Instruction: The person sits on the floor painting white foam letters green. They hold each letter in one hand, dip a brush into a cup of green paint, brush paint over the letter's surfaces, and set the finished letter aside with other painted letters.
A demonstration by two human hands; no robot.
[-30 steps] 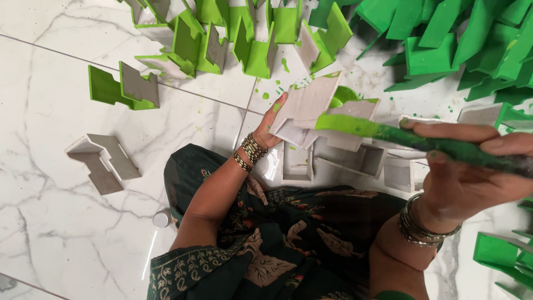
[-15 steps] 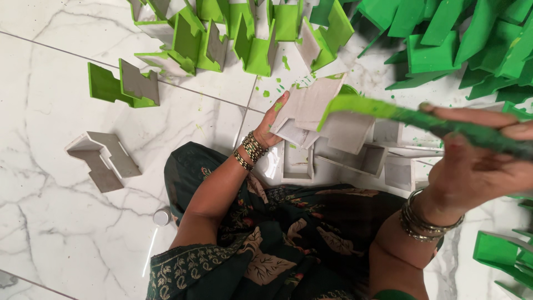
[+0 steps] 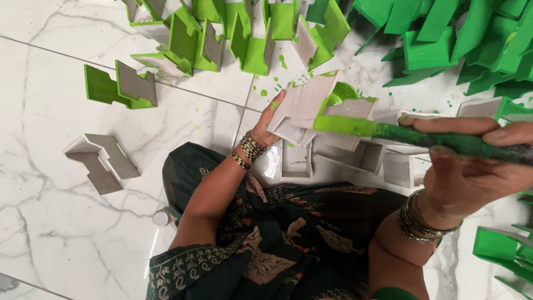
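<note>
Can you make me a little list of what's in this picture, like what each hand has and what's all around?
Left hand: holds an unpainted grey zigzag piece
Right hand: grips a paint-covered green brush, its tip on that piece
Paint: a green pot, partly hidden behind the piece
Painted: light green pieces along the top, dark green pieces top right
Unpainted: a grey pair on the left
Floor: white marble tiles, spotted green near the pot
</note>
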